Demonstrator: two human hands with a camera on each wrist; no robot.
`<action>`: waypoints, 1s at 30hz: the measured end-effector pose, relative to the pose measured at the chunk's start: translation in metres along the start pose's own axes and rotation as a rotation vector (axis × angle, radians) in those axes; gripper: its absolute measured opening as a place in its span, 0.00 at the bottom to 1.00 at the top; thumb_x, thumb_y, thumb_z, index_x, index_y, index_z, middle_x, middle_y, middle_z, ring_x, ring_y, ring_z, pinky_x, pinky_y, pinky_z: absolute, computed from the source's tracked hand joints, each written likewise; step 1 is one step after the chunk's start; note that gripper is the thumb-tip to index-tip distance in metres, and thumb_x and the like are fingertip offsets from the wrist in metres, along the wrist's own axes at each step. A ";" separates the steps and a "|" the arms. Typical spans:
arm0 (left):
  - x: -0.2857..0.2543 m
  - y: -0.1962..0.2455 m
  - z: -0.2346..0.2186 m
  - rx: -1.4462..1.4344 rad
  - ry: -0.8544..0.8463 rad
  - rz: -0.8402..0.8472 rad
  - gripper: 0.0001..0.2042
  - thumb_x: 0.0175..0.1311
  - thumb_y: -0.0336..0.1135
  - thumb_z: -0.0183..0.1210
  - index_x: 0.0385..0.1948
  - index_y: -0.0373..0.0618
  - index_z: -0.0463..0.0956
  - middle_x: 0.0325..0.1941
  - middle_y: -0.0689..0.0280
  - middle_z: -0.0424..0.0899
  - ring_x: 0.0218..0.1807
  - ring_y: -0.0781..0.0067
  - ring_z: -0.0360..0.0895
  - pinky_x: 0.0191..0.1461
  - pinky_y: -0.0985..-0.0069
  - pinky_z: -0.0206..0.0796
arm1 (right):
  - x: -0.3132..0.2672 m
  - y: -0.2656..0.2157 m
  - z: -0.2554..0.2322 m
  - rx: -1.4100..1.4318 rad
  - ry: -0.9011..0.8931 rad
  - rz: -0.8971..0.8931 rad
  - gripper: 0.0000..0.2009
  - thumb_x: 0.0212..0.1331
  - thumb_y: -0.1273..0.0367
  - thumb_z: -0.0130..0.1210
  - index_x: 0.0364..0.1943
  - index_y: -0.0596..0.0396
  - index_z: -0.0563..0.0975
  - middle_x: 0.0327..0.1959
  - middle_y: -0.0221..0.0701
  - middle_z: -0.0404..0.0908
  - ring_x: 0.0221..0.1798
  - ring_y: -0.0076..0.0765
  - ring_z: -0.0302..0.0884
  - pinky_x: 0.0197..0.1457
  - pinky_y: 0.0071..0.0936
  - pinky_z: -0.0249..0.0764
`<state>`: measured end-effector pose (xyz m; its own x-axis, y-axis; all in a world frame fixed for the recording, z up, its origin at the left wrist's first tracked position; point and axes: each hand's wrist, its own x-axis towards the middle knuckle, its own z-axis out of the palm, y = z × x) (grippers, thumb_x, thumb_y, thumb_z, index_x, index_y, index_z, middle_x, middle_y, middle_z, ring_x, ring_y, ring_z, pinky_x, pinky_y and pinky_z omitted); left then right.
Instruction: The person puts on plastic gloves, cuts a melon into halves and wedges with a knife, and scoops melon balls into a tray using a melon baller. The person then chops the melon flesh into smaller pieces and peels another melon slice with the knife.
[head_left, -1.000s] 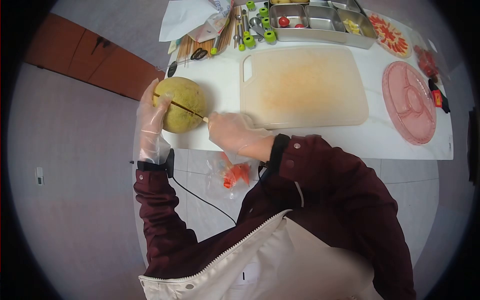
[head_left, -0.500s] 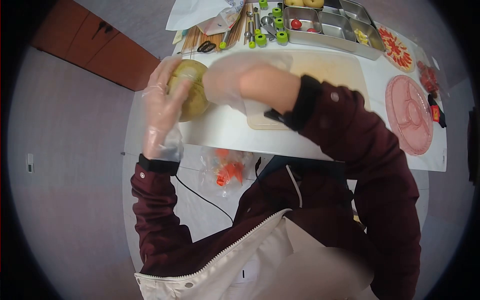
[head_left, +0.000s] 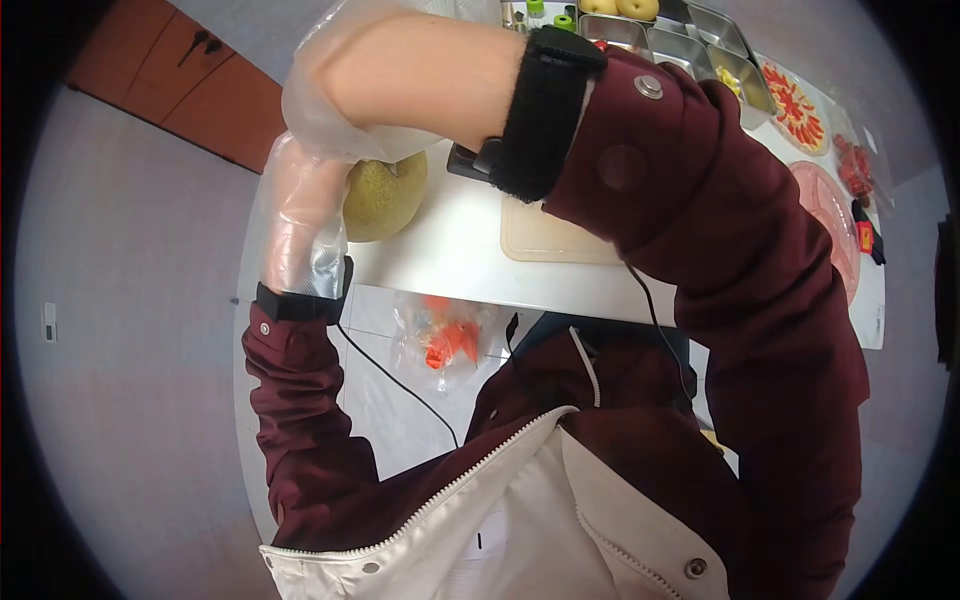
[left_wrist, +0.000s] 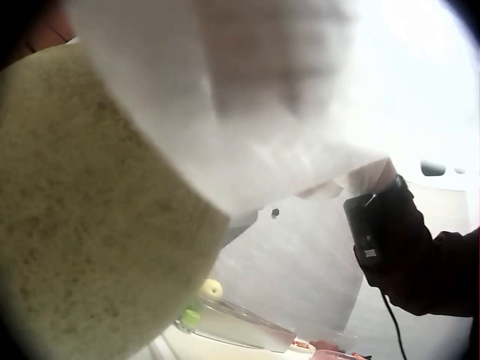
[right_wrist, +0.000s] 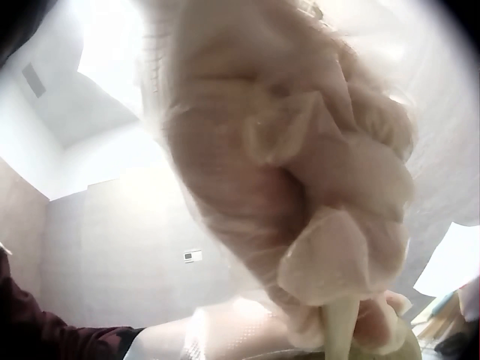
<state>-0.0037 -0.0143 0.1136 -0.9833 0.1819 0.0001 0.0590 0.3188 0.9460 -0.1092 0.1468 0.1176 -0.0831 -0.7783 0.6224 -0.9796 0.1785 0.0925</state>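
Observation:
In the head view, the yellow-green melon (head_left: 388,205) sits at the table's left end, partly covered by the hands. My gloved left hand (head_left: 303,215) holds its left side, fingers hidden behind my right wrist. My gloved right hand (head_left: 345,85) is raised over the melon's far side, its fingers hidden there. In the right wrist view, the right hand (right_wrist: 300,165) has its fingers curled round a pale knife handle (right_wrist: 341,326), which points down at the melon (right_wrist: 410,346); the blade is out of sight. The melon (left_wrist: 97,202) fills the left wrist view's left side.
A cutting board (head_left: 550,235) lies right of the melon, partly under the right arm. Metal trays (head_left: 675,48), a plate of red and yellow pieces (head_left: 795,110) and a pink divided tray (head_left: 830,215) stand beyond. A bag with orange-red contents (head_left: 450,340) is below the table edge.
My right hand has swung from the melon's near right side up and left over its far side, the forearm now crossing the board. The left hand has stayed at the melon.

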 end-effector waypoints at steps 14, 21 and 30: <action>0.017 -0.021 0.023 0.031 0.283 0.015 0.21 0.67 0.40 0.64 0.55 0.32 0.81 0.47 0.61 0.88 0.47 0.76 0.84 0.53 0.76 0.75 | -0.059 -0.078 -0.037 -0.202 -0.305 0.293 0.06 0.52 0.72 0.65 0.34 0.50 0.89 0.36 0.35 0.90 0.42 0.41 0.89 0.38 0.39 0.83; 0.036 -0.039 0.007 -0.003 0.099 0.019 0.24 0.71 0.42 0.62 0.60 0.32 0.77 0.51 0.60 0.87 0.51 0.76 0.84 0.57 0.79 0.73 | -0.059 -0.081 -0.026 -0.141 -0.381 0.387 0.05 0.53 0.71 0.63 0.32 0.53 0.89 0.32 0.36 0.89 0.36 0.44 0.89 0.39 0.42 0.83; 0.035 -0.031 0.030 0.337 0.261 -0.002 0.23 0.67 0.49 0.62 0.55 0.41 0.84 0.53 0.59 0.88 0.52 0.71 0.84 0.59 0.75 0.72 | -0.098 -0.079 -0.020 -0.044 -0.371 0.499 0.07 0.55 0.70 0.59 0.28 0.57 0.86 0.29 0.40 0.86 0.36 0.49 0.87 0.41 0.42 0.82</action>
<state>-0.0345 0.0097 0.0742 -0.9915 -0.0471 0.1217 0.0675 0.6131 0.7871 -0.0198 0.2215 0.0650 -0.5946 -0.7505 0.2885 -0.7986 0.5930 -0.1031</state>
